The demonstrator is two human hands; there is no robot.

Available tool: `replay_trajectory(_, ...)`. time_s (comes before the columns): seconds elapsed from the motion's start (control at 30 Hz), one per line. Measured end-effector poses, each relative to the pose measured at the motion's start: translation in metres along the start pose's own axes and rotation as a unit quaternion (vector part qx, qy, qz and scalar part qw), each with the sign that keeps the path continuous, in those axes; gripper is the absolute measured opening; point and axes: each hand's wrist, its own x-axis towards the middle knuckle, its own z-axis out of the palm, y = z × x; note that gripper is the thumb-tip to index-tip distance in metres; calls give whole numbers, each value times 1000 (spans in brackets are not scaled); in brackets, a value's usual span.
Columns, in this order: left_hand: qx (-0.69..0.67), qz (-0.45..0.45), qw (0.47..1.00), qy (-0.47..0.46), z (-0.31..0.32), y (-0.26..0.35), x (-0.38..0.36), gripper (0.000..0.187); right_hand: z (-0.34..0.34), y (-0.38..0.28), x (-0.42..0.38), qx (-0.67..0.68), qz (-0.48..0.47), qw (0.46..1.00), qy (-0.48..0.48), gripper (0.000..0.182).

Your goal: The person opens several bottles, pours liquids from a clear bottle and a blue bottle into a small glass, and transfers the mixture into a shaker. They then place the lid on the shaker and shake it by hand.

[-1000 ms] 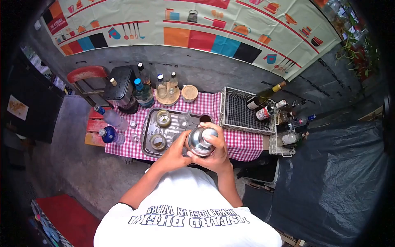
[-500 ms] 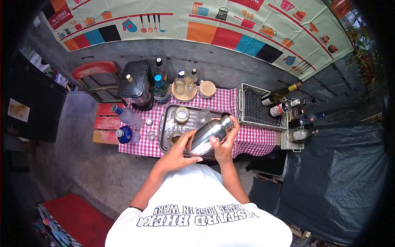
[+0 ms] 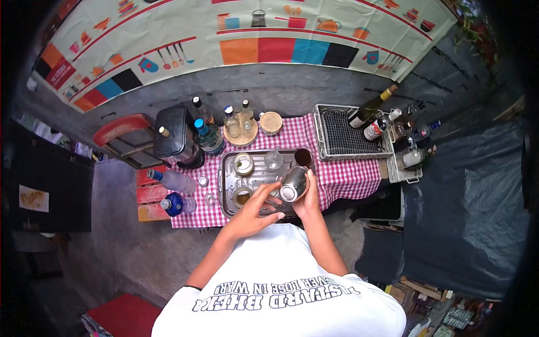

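A shiny metal cocktail shaker (image 3: 296, 182) is in my right hand (image 3: 307, 201), whose fingers wrap its right side. The shaker is tilted so that one round end faces toward me. My left hand (image 3: 255, 210) is beside it on the left, fingers stretched out and thumb apart, fingertips close to the shaker's side. Below both hands lies a metal tray (image 3: 222, 188). On it are a glass jar (image 3: 243, 164), a clear glass mug (image 3: 273, 161), a glass with dark liquid (image 3: 303, 157) and a jar with brownish contents (image 3: 242, 196).
A checked cloth (image 3: 351, 177) covers the table. To the left stand a blue bottle (image 3: 177, 204), a clear bottle (image 3: 173, 181) and a black-lidded container (image 3: 178, 137). Small bottles share a round wooden board (image 3: 247, 137) at the back. A wire basket (image 3: 321, 140) and several bottles are right.
The shaker has turned from lying diagonally, cap up to the right, to pointing an end toward me. My left hand has come off it. The camera view has shifted.
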Motion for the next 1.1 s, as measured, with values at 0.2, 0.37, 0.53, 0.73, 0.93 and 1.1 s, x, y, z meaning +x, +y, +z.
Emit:
replay_trajectory(0.2,61,1,996,-58,29,18,27,70,-43,-22,3,45,-1,999,26,48)
replay_trajectory(0.37,74,-7,995,-67,51,16,46,66,-66,-44,5,52,-10,998,38,48)
replay_trajectory(0.53,49,-33,998,-25,69,13,62,61,-79,-65,8,4,-30,998,53,41)
replay_trajectory(0.73,-30,-86,995,47,89,-5,69,56,-71,-95,3,-131,-187,973,10,58)
replay_trajectory(0.93,-84,-121,984,104,97,-8,67,49,-60,-110,2,-270,-286,918,-48,78)
replay_trajectory(1.1,-134,-149,972,122,91,-23,57,41,-37,-110,-10,-314,-293,897,-102,87)
